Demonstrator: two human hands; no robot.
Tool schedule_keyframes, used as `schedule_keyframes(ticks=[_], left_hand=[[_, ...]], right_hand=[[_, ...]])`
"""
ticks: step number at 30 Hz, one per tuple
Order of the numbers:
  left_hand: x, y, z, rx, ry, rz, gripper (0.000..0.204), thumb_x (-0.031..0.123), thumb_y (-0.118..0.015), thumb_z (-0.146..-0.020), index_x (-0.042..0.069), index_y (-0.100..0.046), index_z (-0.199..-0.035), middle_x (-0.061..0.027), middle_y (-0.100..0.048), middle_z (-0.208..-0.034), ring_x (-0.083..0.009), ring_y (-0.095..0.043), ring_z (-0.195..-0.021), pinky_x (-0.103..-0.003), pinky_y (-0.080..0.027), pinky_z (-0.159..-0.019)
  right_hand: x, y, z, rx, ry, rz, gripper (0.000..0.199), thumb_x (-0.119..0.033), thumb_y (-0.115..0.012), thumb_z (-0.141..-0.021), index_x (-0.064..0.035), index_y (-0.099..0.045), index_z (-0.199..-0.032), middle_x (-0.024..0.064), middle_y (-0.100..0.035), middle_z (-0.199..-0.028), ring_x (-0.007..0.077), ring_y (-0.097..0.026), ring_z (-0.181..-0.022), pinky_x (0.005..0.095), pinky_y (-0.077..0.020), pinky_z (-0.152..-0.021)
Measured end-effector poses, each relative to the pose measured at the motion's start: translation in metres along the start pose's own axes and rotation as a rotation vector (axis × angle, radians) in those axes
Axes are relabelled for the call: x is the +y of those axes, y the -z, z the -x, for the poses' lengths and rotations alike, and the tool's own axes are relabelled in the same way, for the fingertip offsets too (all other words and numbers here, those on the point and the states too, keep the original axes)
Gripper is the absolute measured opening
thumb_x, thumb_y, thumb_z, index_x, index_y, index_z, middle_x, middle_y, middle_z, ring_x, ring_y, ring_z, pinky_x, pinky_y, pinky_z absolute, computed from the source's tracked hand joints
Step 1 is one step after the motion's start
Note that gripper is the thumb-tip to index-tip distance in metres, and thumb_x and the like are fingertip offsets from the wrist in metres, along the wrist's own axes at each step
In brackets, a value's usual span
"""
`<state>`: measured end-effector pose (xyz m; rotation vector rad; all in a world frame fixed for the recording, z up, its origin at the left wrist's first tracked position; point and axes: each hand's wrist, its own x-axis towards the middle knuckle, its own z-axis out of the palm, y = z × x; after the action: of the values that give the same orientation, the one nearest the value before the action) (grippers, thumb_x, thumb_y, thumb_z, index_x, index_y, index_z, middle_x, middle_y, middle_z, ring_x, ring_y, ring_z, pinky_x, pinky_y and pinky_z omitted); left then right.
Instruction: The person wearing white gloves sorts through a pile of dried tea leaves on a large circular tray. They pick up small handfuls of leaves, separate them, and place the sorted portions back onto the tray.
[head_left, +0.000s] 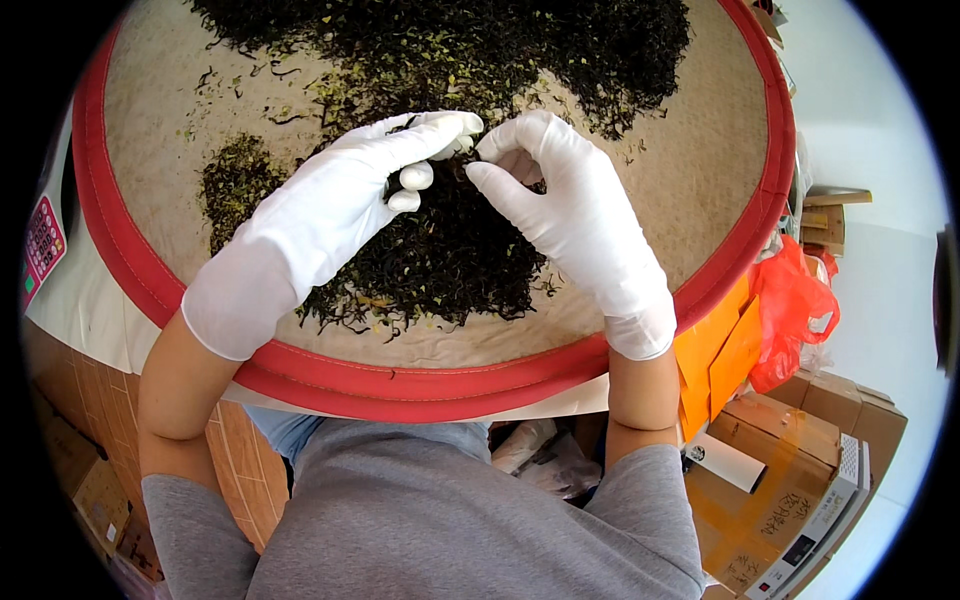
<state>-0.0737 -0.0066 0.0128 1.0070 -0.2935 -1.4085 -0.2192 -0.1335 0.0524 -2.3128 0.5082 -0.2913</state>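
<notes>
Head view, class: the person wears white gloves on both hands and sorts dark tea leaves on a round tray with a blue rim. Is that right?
Not quite. In the head view the tray's rim is red, not blue. The rest holds: the left hand and right hand wear white gloves, over dark tea leaves on the round tray.

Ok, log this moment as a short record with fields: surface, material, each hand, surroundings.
surface: round woven tray with a red rim
material: dark dried tea leaves in loose piles, with some pale yellow-green bits mixed in
left hand: white glove, over the near pile, fingers pinched together at the tip
right hand: white glove, fingers curled close to the left hand's fingertips; whether they hold a leaf cannot be told
surroundings: orange plastic bag and cardboard boxes at the right
</notes>
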Motion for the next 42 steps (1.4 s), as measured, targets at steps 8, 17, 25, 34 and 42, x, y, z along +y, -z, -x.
schedule_keyframes(ticks=[8, 17, 25, 34, 42], left_hand=[[0.011, 0.013, -0.006, 0.053, -0.108, 0.227, 0.038, 0.019, -0.056, -0.103, 0.003, -0.054, -0.137, 0.0019, -0.062, -0.107, -0.0009, -0.043, -0.069, -0.015, -0.035, -0.053], [0.027, 0.027, -0.005, 0.002, -0.129, 0.453, 0.034, 0.016, -0.05, -0.105, 0.008, -0.054, -0.138, -0.0053, -0.063, -0.119, -0.008, -0.055, -0.078, -0.022, -0.042, -0.06], [0.024, 0.04, -0.009, -0.241, -0.089, 0.628, 0.017, 0.012, -0.054, -0.101, 0.005, -0.061, -0.114, -0.0076, -0.065, -0.109, -0.0132, -0.061, -0.081, -0.025, -0.043, -0.061], [0.022, 0.039, -0.006, -0.145, -0.127, 0.599, 0.013, 0.012, -0.051, -0.101, 0.006, -0.058, -0.11, -0.0069, -0.062, -0.107, -0.0171, -0.063, -0.097, -0.028, -0.051, -0.073], [0.018, 0.033, -0.005, -0.023, -0.126, 0.599, 0.015, 0.012, -0.053, -0.099, 0.005, -0.058, -0.111, -0.0077, -0.061, -0.112, -0.0203, -0.064, -0.105, -0.033, -0.057, -0.081]], right_hand=[[0.025, 0.029, 0.006, -0.06, -0.129, 0.23, 0.017, -0.013, -0.07, -0.085, -0.0014, -0.067, -0.097, 0.0147, -0.067, -0.085, 0.0306, -0.066, -0.077, 0.0377, -0.0539, -0.073], [0.062, -0.01, -0.029, 0.162, 0.383, 0.539, 0.018, -0.005, -0.067, -0.078, -0.0101, -0.074, -0.094, 0.0103, -0.067, -0.093, 0.0317, -0.064, -0.088, 0.0416, -0.0527, -0.079], [0.077, -0.014, -0.038, 0.088, 0.225, 0.497, 0.014, -0.01, -0.068, -0.085, -0.0083, -0.071, -0.099, 0.0082, -0.068, -0.092, 0.0267, -0.065, -0.085, 0.0348, -0.0523, -0.08], [0.041, 0.007, -0.029, -0.119, -0.254, -0.525, 0.028, -0.022, -0.055, -0.102, 0.0, -0.068, -0.113, 0.0041, -0.069, -0.096, 0.0112, -0.063, -0.086, 0.0253, -0.0501, -0.082], [0.026, 0.009, -0.026, -0.117, -0.267, -0.569, 0.022, -0.022, -0.063, -0.099, -0.0019, -0.067, -0.106, 0.0016, -0.067, -0.091, 0.0085, -0.059, -0.081, 0.0232, -0.0484, -0.078]])
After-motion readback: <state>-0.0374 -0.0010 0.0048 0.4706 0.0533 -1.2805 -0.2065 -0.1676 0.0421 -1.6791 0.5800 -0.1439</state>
